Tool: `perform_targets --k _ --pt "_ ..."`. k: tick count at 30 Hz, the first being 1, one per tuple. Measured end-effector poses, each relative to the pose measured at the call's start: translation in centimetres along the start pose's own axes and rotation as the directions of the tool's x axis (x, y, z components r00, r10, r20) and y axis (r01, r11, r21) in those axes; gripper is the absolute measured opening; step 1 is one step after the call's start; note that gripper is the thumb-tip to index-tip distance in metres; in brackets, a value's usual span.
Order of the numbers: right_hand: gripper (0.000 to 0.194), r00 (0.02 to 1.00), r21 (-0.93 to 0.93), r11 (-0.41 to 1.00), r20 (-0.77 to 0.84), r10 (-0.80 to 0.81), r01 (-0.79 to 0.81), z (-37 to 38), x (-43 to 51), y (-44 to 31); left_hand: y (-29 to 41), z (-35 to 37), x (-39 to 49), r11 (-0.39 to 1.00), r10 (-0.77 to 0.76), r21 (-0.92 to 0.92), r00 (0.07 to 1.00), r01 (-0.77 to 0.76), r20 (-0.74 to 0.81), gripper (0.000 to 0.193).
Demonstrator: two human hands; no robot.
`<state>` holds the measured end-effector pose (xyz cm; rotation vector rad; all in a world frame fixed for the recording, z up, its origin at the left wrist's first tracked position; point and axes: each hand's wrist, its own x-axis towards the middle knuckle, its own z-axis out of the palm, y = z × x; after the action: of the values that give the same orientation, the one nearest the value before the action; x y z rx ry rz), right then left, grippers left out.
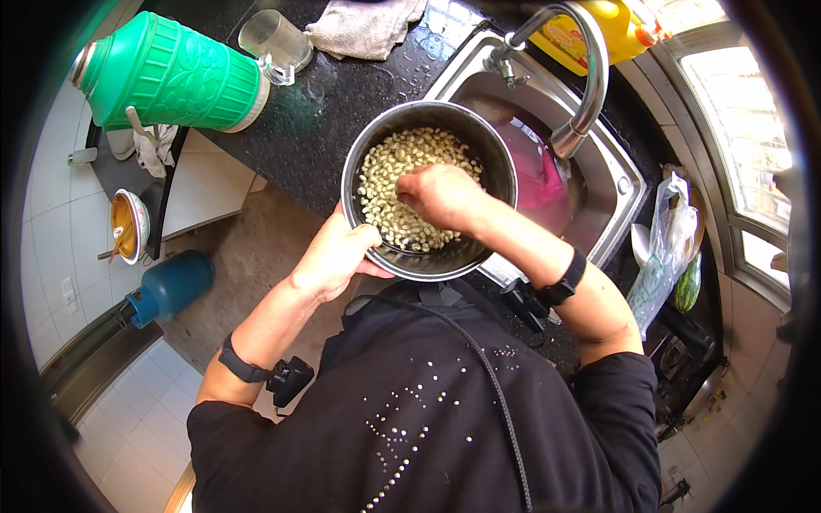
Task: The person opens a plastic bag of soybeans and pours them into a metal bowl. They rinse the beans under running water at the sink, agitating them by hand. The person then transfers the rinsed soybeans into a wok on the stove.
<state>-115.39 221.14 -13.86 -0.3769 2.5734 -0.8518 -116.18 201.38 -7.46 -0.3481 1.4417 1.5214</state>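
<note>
A round dark metal pot (pixel 500 138) is held at its lower left rim by my left hand (pixel 340 247), thumb over the edge and fingers beneath. Pale beans (pixel 410 154) cover much of its bottom. Inside the pot, my right hand (pixel 439 195) rests among the beans with its fingers curled down; whether it grips any is hidden. The pot overlaps the near left edge of a steel sink (pixel 616 211), where a pink thing (pixel 545 183) lies in water.
A curved metal faucet (pixel 600 70) arches over the sink. A green thermos (pixel 186 77), a clear mug (pixel 276 42) and a grey cloth (pixel 365 25) lie on the black counter (pixel 308 154). A yellow jug (pixel 577 32) is behind the sink; a blue gas cylinder (pixel 176 285) is at the left.
</note>
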Motion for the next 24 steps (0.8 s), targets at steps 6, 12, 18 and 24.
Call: perform_targets --k 6,12,18,24 --pt "0.017 0.949 -0.154 0.982 -0.276 -0.15 0.111 -3.3 -1.9 0.4 0.3 0.2 0.1 1.0 0.017 -0.004 1.0 -0.017 0.019 0.051" --pt "0.016 0.989 0.032 0.995 0.122 0.085 -0.09 -3.7 -3.1 0.2 0.5 0.4 -0.1 1.0 0.013 0.015 1.0 -0.013 0.012 0.051" --pt "0.016 0.968 0.018 0.996 0.235 0.084 -0.091 -3.6 -3.7 1.7 0.9 0.7 -0.1 0.999 0.01 0.031 1.0 -0.011 0.022 0.053" --pt "0.019 0.889 -0.21 0.977 0.443 0.115 -0.021 -1.5 -3.8 1.5 1.2 1.0 -0.1 0.998 0.001 0.063 1.0 -0.003 0.023 0.062"
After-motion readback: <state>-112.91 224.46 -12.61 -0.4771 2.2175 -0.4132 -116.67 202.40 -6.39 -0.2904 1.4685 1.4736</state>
